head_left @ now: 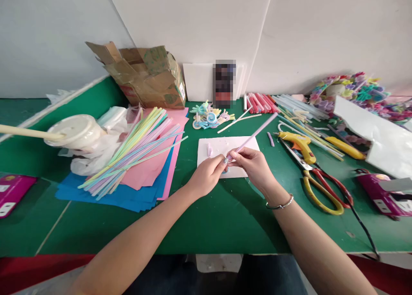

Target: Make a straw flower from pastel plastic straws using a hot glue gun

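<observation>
Over a white board [202, 159], my left hand [207, 174] pinches the near end of a lilac stem [257, 132]; my right hand [255, 166] pinches just beyond, seemingly to steady it, its length slanting free, away and rightward.

a green table [199, 232]: white sheet [204, 167] at the centre, cardboard box [161, 86] at ten o'clock, pink sticks [257, 104] at one, scissors [308, 168] (red-and-yellow handles) at four, blue paper [104, 200] at eight.
</observation>
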`<state>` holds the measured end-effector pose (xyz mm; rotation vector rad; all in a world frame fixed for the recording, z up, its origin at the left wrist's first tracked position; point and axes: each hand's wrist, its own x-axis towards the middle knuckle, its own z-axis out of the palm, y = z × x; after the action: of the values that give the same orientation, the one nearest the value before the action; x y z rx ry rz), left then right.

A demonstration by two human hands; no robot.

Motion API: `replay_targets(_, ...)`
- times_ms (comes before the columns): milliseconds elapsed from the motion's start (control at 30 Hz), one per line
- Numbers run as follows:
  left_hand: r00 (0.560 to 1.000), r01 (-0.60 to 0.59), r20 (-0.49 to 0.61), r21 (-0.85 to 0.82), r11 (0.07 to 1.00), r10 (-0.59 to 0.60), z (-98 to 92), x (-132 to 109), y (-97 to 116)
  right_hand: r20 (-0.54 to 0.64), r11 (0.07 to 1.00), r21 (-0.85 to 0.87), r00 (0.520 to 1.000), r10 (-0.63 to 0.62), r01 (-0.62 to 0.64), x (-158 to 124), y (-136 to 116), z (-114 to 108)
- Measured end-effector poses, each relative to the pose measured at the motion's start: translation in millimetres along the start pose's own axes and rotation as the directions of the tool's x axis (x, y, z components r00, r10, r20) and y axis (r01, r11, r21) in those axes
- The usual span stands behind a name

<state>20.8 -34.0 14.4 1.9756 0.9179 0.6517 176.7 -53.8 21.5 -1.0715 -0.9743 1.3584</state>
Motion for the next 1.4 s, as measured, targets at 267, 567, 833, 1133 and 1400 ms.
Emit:
replay_targets(267, 0.918, -0.301, -0.031, 0.594, 0.746, 0.394, 3.0, -0.8, -5.9, -0.082, 0.999, -0.038, 0.996, 0.023, -0.026, 0.9, 1.1, -4.1)
replay_targets(567, 0.891, -0.331, -0.033, 0.634, 0.699, 0.453, 2.9, 0.0, -5.4, -0.069, 0.999, -0.032, 0.997, 0.035, -0.037, 2.4, 3.8, -5.8)
replay_targets(833, 0.876, -0.305, -0.097, 0.646, 0.700, 0.472, 4.0, -1.3, -5.4, -0.070, 0.997, 0.022, 0.995, 0.072, -0.071, 2.4, 2.6, -4.2)
replay_targets(1133, 0.823, -0.283, -0.144, 0.735, 0.617, 0.550, 2.0, -2.0, -0.5, 0.002, 0.985, -0.161, 0.998, -0.062, 0.061, 1.8, 4.9, -3.0)
replay_targets(1400, 0.793, -0.258, -0.142, 0.802, 0.539, 0.592, 2.0, -2.2, 1.7, 0.007, 0.980, -0.185, 0.997, -0.071, 0.071, 2.6, 7.6, -1.4)
